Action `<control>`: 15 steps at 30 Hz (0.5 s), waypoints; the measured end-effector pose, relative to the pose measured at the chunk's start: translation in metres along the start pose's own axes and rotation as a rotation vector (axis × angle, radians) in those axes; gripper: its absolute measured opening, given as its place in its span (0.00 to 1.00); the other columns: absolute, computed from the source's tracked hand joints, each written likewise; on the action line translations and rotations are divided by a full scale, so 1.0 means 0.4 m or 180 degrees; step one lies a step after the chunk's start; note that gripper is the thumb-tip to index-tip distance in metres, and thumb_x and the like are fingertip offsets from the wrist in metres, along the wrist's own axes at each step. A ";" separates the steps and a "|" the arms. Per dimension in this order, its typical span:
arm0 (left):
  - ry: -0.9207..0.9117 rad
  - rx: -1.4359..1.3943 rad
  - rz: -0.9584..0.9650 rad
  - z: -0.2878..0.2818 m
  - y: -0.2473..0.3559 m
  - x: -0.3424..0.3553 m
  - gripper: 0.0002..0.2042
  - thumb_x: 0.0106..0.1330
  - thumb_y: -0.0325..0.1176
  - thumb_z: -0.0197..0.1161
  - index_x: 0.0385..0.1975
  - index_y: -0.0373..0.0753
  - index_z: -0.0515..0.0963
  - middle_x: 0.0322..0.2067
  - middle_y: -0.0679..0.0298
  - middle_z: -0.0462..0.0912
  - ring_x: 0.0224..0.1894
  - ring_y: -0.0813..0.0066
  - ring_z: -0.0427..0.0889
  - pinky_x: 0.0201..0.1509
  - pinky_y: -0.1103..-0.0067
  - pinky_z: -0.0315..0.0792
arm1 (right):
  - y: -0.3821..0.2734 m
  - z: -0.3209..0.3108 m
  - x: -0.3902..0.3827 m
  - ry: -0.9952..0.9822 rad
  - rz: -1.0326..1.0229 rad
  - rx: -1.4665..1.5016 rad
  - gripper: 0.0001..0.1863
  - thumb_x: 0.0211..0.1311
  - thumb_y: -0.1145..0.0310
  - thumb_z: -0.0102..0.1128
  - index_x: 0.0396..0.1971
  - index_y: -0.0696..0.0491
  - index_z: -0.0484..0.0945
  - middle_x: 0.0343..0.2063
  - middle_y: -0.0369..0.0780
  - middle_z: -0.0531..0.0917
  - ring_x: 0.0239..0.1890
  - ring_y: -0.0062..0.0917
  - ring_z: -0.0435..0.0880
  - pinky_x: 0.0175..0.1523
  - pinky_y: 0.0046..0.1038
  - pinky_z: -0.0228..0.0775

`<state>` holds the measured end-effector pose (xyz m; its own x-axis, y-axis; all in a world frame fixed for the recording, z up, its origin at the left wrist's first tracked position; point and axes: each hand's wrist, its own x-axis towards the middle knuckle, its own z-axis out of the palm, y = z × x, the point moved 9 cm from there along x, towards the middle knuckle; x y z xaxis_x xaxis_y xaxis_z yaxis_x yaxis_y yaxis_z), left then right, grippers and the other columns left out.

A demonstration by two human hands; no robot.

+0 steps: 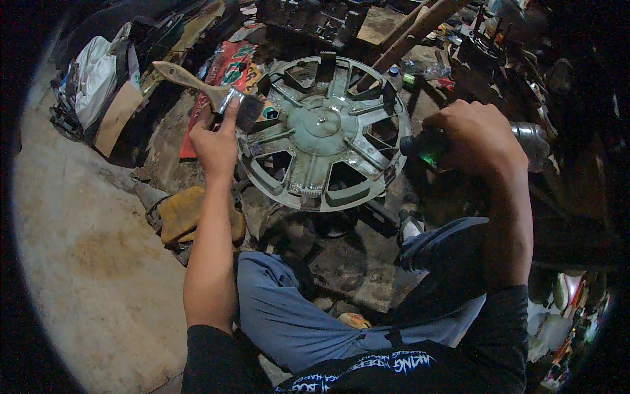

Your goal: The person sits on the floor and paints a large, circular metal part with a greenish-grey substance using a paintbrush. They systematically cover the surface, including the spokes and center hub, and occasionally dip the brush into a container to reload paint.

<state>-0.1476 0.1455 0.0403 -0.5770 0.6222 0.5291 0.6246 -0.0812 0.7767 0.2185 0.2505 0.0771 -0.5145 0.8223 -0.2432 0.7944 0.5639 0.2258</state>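
Widest first, the pale concrete floor [85, 262] sweeps down the left side, and here are the blue-grey trousers [282, 308] of the person, legs bent. Just beyond the knees, centre stage, lies the grey-green wheel cover [321, 125], face up, spokes fanning out from a round hub. And look at that shine! Wet gloss runs across the hub and several spokes, so I'd call the wetting well under way; dark patches on some spokes and along the rim suggest there's brushing left, though grime and shadow are hard to tell apart. A red printed sheet [197, 125] sits off to the left, and nearer us there's a yellow-brown block [184, 213]. Now the right hand [479, 134], wrapped firmly over a clear bottle [530, 146] lying level in its grip, neck toward the cover's right edge; whether it's capped, or anything is coming out, I can't tell. Across to the left hand [215, 148], thumb and fingers pinching the paintbrush [226, 98] around its metal band, wooden handle pointing up and away, dark bristles right by the cover's left rim. Are they touching it? From this angle, I can't say.
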 end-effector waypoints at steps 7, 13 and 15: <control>-0.0016 0.0083 -0.0009 0.011 0.034 -0.005 0.18 0.67 0.40 0.70 0.45 0.30 0.83 0.40 0.58 0.88 0.42 0.73 0.84 0.51 0.75 0.73 | 0.041 0.000 -0.046 -0.0166 0.0231 0.0515 0.31 0.35 0.65 0.80 0.48 0.42 0.84 0.41 0.41 0.87 0.47 0.41 0.85 0.50 0.41 0.78; -0.0022 0.0034 -0.0013 0.009 0.037 -0.004 0.18 0.66 0.42 0.71 0.46 0.33 0.84 0.39 0.59 0.89 0.40 0.74 0.84 0.49 0.76 0.73 | 0.076 0.058 -0.065 0.0277 -0.0194 0.1199 0.36 0.37 0.68 0.78 0.55 0.46 0.79 0.48 0.45 0.85 0.52 0.44 0.83 0.55 0.40 0.76; 0.0030 0.0004 0.0139 -0.001 0.047 -0.009 0.18 0.66 0.42 0.71 0.46 0.33 0.84 0.39 0.59 0.89 0.39 0.74 0.84 0.48 0.76 0.73 | 0.083 0.080 -0.067 0.0565 -0.0237 0.1706 0.37 0.39 0.71 0.77 0.57 0.47 0.78 0.50 0.45 0.85 0.54 0.44 0.83 0.57 0.39 0.75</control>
<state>-0.1339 0.1415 0.0531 -0.5540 0.6108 0.5657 0.6501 -0.1071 0.7523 0.2692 0.2448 0.0609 -0.5850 0.8083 -0.0673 0.7829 0.5410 -0.3074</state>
